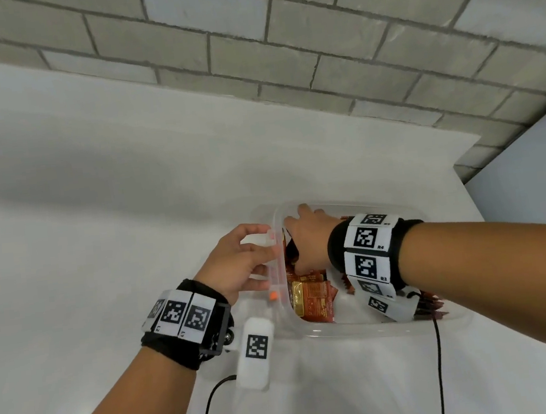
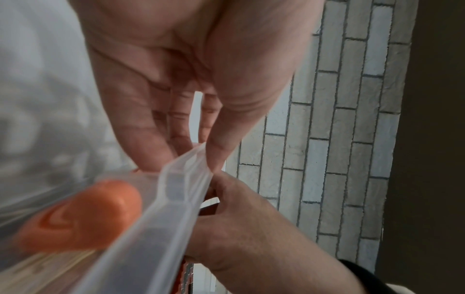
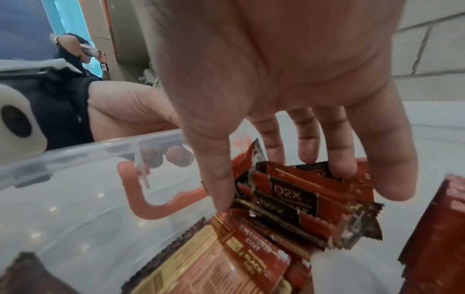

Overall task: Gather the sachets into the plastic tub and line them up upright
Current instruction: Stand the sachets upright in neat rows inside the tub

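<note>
1. Sachets (image 1: 313,298): red and gold foil packets with crimped edges, lying jumbled inside the plastic tub (image 1: 375,326).
2. Right hand (image 1: 311,236) is down in the tub, thumb and fingers clamped on a bunch of red sachets (image 3: 305,201) at the tub's left end.
3. Left hand (image 1: 237,261) pinches the tub's left rim from outside, just beside the orange latch (image 1: 274,296).
4. Tub: clear, thin-walled, rounded rectangle, standing on the smooth white counter (image 1: 98,225).
5. Behind the tub, a grey brick wall (image 1: 316,50).
</note>
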A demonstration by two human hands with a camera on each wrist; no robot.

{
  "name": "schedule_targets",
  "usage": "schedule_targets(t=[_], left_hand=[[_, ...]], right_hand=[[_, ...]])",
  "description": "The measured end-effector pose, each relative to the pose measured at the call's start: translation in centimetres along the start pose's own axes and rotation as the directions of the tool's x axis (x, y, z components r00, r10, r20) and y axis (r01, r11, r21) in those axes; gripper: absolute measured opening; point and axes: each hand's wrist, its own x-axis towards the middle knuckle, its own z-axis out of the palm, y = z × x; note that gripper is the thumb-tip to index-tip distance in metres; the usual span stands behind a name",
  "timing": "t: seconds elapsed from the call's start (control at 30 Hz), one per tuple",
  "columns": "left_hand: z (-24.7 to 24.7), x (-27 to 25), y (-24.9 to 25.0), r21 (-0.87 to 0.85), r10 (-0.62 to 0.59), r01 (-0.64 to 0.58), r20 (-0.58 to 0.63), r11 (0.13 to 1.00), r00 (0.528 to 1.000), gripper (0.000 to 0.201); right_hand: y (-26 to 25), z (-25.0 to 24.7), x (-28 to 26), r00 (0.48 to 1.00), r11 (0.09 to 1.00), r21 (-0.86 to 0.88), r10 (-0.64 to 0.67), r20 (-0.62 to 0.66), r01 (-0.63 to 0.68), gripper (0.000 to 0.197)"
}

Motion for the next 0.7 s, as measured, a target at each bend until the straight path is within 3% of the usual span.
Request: schedule_targets(t=[0.13,0.3,0.47,0.7], left_hand=[[-0.1,0.1,0.0,-0.001,-0.002,0.002,0.007,1.000,1.000,0.033],[-0.1,0.0,0.0,0.001,-0.004,0.004,0.007,1.000,1.000,0.034],[-0.2,0.0,-0.1,-0.007,-0.003,0.003,0.003,1.000,1.000,0.035],[-0.2,0.0,-0.1,-0.022,-0.006,0.007,0.008,1.000,1.000,0.036]], right_hand=[[0.2,0.2,0.0,1.000,0.996,-0.087,-0.002,-0.005,0.002,0.069],[-0.1,0.8,0.2,0.985,0.998,-0.042,-0.042,0.170,0.050,0.082],[-0.5,1.0,1.2,0.979,0.995,-0.029,-0.088,0.184,0.095,0.082],[-0.2,1.2,2.0,0.988,0.998,-0.006,-0.067,0.141,0.069,0.051]])
